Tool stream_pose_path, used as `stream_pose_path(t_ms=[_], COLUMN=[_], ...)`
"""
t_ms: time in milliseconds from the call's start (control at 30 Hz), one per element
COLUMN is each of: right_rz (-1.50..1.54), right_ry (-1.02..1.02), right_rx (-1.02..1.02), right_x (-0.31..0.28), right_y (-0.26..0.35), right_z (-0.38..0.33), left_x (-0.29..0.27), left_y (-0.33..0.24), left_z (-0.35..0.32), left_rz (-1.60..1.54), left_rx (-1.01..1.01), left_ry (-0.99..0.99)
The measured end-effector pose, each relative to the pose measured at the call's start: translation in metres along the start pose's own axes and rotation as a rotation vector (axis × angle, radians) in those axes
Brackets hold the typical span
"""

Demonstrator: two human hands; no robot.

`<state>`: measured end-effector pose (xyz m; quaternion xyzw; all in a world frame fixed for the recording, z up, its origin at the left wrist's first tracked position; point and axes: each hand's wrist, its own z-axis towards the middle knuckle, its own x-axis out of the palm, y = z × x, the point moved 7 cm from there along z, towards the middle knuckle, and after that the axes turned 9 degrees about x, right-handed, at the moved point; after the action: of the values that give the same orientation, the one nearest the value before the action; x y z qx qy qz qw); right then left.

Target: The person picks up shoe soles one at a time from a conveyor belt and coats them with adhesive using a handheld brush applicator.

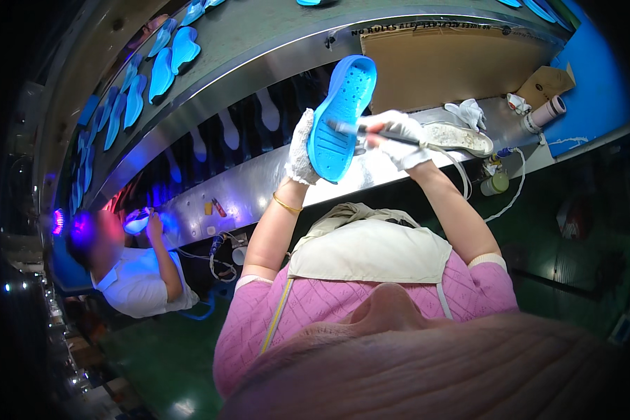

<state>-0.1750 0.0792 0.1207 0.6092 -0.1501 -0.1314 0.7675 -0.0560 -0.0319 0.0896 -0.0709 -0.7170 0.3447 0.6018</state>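
Observation:
A bright blue shoe sole, shaped like a shallow tray with ridges and small holes inside, is held up over the metal ledge. My left hand, in a white knit glove, grips its left edge near the heel. In my gloved right hand is a brush with a black handle and a white tube running from its end. The brush's blurred tip lies over the middle of the sole's inside. Part of the brush head is smeared by motion.
Right of my hands, a whitish sole, crumpled cloth and pink cylinder lie on the metal ledge. Blue soles line the belt beyond. Cardboard stands behind. At left, a co-worker holds another piece.

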Motion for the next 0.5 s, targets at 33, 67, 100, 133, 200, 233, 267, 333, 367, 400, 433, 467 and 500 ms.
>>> stream_pose_path(t_ms=[33, 67, 100, 133, 200, 233, 267, 333, 367, 400, 433, 467, 500], right_rz=[0.053, 0.097, 0.137, -0.020, -0.291, -0.463, -0.422, -0.527, -0.504, -0.440, -0.360, -0.266, -0.316], right_ry=[0.020, 0.065, 0.040, -0.055, -0.127, -0.126, -0.040, 0.062, 0.093, 0.028, -0.024, -0.079, -0.178], right_rx=[0.089, 0.183, 0.066, -0.146, -0.265, -0.389, -0.445, -0.455, -0.429, -0.374, -0.374, -0.379, -0.375], right_x=[0.003, 0.005, 0.000, -0.008, -0.014, -0.009, -0.003, 0.008, 0.007, 0.000, -0.008, -0.017, -0.026], right_y=[-0.006, -0.011, 0.000, 0.019, 0.038, 0.050, 0.057, 0.064, 0.067, 0.069, 0.072, 0.075, 0.076], right_z=[-0.001, -0.004, -0.003, -0.002, 0.003, -0.002, -0.003, -0.007, -0.006, -0.002, 0.005, 0.010, 0.017], left_x=[-0.007, -0.005, -0.007, -0.009, -0.004, -0.002, 0.001, 0.006, 0.009, 0.010, 0.012, 0.013, 0.014], left_y=[-0.004, -0.004, -0.006, -0.006, -0.010, -0.012, -0.015, -0.021, -0.021, -0.023, -0.025, -0.027, -0.029], left_z=[0.000, 0.001, 0.000, -0.001, -0.003, -0.003, -0.004, -0.004, -0.006, -0.007, -0.008, -0.010, -0.011], left_rz=[0.090, 0.045, 0.067, 0.088, 0.188, 0.235, 0.270, 0.380, 0.387, 0.397, 0.408, 0.418, 0.443], left_rx=[0.039, 0.036, 0.045, 0.054, 0.117, 0.150, 0.192, 0.256, 0.268, 0.273, 0.277, 0.281, 0.291], left_ry=[-0.068, -0.024, -0.033, -0.042, 0.034, 0.039, 0.067, 0.087, 0.097, 0.094, 0.091, 0.088, 0.081])
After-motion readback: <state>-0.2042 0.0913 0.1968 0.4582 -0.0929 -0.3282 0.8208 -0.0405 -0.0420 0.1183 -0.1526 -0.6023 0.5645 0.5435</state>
